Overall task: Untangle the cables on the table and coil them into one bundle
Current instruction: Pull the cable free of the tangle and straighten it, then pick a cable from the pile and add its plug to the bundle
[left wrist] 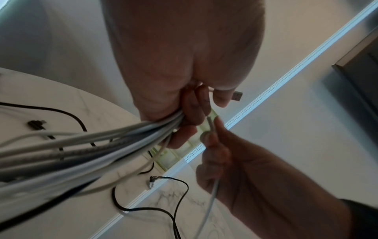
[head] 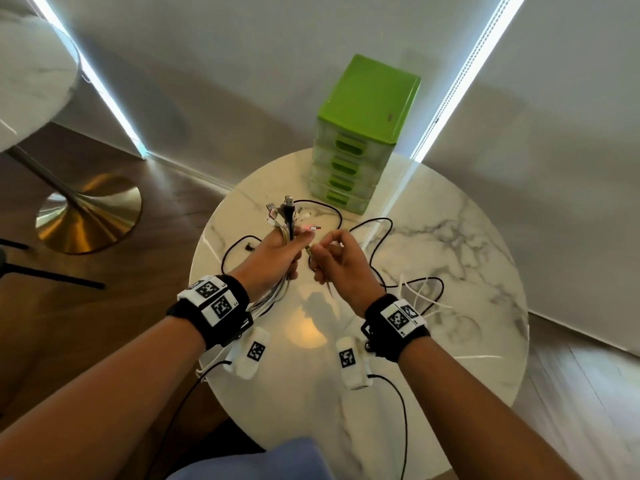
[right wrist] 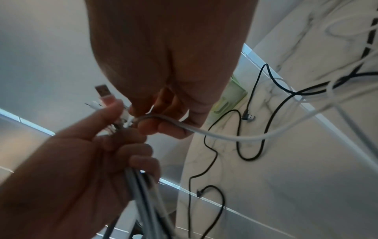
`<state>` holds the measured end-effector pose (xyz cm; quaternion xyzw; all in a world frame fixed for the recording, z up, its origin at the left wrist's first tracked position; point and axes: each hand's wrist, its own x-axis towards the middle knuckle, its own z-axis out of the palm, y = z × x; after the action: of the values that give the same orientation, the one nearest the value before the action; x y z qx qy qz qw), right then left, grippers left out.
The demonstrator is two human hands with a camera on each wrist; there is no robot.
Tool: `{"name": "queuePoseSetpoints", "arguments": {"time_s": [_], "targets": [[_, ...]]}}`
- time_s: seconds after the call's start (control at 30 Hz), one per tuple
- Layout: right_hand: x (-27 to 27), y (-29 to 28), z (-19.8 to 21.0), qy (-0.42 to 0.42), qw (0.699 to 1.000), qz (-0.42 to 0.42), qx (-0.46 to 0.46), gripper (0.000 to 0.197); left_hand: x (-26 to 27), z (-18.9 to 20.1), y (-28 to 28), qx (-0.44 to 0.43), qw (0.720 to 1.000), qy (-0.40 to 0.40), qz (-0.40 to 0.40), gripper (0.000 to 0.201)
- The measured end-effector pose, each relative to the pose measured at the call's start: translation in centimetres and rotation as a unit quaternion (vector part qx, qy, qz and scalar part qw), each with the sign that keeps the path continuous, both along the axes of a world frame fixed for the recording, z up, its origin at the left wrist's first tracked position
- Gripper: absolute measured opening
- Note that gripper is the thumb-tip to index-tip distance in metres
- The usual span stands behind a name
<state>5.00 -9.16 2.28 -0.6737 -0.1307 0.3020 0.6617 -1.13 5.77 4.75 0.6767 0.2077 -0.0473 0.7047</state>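
Note:
My left hand [head: 282,252] is raised above the round marble table [head: 450,271] and grips a bundle of white, grey and black cables [left wrist: 92,148], their plugs [head: 285,211] sticking up out of the fist. Close beside it, my right hand [head: 334,256] pinches the end of a single white cable [right wrist: 225,137], which trails off to the right onto the table. Loose black cables [head: 374,233] and white cables [head: 420,292] still lie looped on the tabletop behind and to the right of my hands.
A green drawer unit [head: 360,133] stands at the table's far edge. To the left, a second marble table [head: 31,77] rises from a brass base [head: 90,216] on the wooden floor. Grey walls with lit strips close in behind.

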Motion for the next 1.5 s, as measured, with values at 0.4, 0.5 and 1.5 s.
{"name": "queuePoseSetpoints", "arguments": {"time_s": [0.4,0.5,1.5], "targets": [[-5.7,-4.5,-5.9,-0.212,0.902,0.135,-0.351,0.028,0.3,-1.4,2.8,0.098,0.995,-0.011,-0.007,0.037],[-6.4,-6.8,-7.5,-0.186,0.89,0.162,-0.382,0.049,0.4,-2.1,2.8,0.129,0.992,-0.005,-0.011,0.026],[0.4,-20.4,-8.3,-0.085,0.944,-0.072,-0.312,0.036,1.9,-5.6,-9.7,0.095,0.985,0.071,-0.125,0.03]]}}
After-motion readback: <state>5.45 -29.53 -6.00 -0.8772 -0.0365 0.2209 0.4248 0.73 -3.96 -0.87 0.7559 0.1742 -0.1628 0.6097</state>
